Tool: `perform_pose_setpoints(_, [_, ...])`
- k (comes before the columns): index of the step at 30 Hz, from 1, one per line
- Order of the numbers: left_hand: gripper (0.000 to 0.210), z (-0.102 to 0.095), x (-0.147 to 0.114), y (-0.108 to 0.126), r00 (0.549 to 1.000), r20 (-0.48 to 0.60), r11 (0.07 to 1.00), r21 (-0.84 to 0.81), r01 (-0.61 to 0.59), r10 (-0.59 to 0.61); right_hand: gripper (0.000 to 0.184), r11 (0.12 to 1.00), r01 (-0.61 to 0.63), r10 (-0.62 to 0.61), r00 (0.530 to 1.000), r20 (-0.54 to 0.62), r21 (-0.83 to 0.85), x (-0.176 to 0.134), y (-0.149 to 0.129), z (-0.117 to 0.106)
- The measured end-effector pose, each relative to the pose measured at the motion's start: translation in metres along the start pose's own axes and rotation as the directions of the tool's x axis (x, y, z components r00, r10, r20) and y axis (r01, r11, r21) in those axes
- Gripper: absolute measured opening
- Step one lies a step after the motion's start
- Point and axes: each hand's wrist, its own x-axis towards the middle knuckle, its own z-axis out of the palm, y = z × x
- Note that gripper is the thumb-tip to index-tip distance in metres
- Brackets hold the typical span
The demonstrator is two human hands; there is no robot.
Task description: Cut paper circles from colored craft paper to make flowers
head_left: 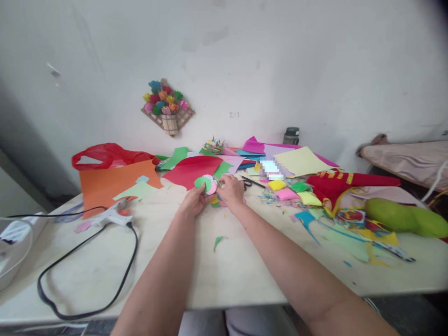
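Observation:
Between my hands is a small cluster of round paper pieces [209, 185] in green, white and pink, held just above the table. My left hand [196, 199] is closed on its left side, with the thumb over the green piece. Fingers of my right hand [231, 191] pinch at its right edge. Under the hands lie small yellow and blue paper scraps [214, 200]. Black-handled scissors [247, 184] rest just right of my right hand, partly hidden by it. A red paper sheet [196, 171] lies right behind the cluster.
A white glue gun [114, 214] with a looping black cord lies left, near a power strip [21, 233]. An orange sheet [115, 184] and a red plastic bag [112, 156] lie behind it. Small colored packets [289, 193], paper scraps and green fruit [402, 217] cover the right side.

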Motion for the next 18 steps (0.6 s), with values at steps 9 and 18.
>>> perform_pose_setpoints(9, [0.012,-0.0027,0.0032,-0.0016,1.000,-0.013,1.000,-0.001,0.013,-0.013,0.005,0.996,0.070,-0.070,0.997,-0.018,0.051,-0.0030,-0.0028,-0.0012])
perform_pose_setpoints(18, [0.014,-0.0050,0.0040,-0.0021,1.000,0.003,1.000,0.002,-0.022,0.022,0.011,0.987,0.126,-0.135,0.987,0.092,0.099,-0.0031,-0.0032,-0.0006])
